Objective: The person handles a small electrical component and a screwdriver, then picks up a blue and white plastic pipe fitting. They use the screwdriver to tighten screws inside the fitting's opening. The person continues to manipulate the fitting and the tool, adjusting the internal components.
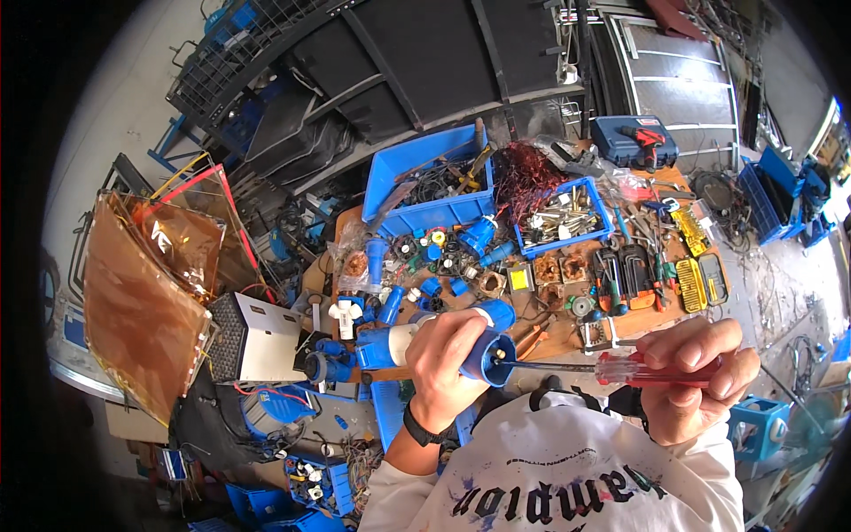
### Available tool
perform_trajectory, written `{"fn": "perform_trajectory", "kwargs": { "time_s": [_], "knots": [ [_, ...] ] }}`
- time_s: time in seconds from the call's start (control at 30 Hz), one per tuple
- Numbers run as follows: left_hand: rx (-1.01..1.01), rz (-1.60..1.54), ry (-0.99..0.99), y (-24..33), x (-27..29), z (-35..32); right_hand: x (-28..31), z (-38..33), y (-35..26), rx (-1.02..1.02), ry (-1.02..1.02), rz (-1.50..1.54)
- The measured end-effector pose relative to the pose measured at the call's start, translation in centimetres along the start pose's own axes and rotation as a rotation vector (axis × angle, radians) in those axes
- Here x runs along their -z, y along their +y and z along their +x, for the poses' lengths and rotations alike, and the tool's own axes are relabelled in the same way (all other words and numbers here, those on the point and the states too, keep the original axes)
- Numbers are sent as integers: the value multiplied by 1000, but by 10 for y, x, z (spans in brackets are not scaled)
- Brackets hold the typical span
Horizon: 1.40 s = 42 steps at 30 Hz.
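Your left hand (449,355) grips the blue plug (489,353), right hand (687,377) holds the red screwdriver (620,367) in its face — screws look mid-job, plug not yet apart.

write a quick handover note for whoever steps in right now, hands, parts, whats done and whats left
Left hand: gripping the blue plug, pin end facing right.
Right hand: holding the red-handled screwdriver, tip inside the plug's face.
Workbench: loose blue plug parts beyond the hands, blue bins behind.
Done: plug in hand, tool seated.
Left: the screw work; how far along it is can't be told.
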<state>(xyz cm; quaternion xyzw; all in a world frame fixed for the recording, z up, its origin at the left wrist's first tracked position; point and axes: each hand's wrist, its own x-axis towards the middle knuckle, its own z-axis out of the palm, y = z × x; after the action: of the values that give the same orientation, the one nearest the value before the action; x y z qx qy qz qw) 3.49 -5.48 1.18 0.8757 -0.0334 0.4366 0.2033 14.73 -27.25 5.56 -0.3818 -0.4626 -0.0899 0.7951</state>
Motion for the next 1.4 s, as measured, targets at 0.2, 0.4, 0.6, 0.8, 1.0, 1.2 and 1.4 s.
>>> {"fn": "perform_trajectory", "kwargs": {
  "time_s": [0.2,0.4,0.6,0.8,1.0,1.2,1.4],
  "knots": [
    [-3,3,-4,6,-5,0,5,-2,-5,-17,17,-22],
    [-4,2,-2,11,-8,1,13,1,-6,33,-62,-44],
    [-4,6,-3,13,-9,2,17,6,-6,45,-71,12],
    [30,29,-5,10,-8,-2,12,16,-27,-191,-162,-63],
    [25,17,-1,8,-10,-1,18,18,-21,-114,-153,-145],
    [35,-2,9,7,-10,-3,22,13,-16,-123,-157,-48],
    [63,-17,0,4,-10,-10,15,11,-12,-182,-228,86]
  ]
}}
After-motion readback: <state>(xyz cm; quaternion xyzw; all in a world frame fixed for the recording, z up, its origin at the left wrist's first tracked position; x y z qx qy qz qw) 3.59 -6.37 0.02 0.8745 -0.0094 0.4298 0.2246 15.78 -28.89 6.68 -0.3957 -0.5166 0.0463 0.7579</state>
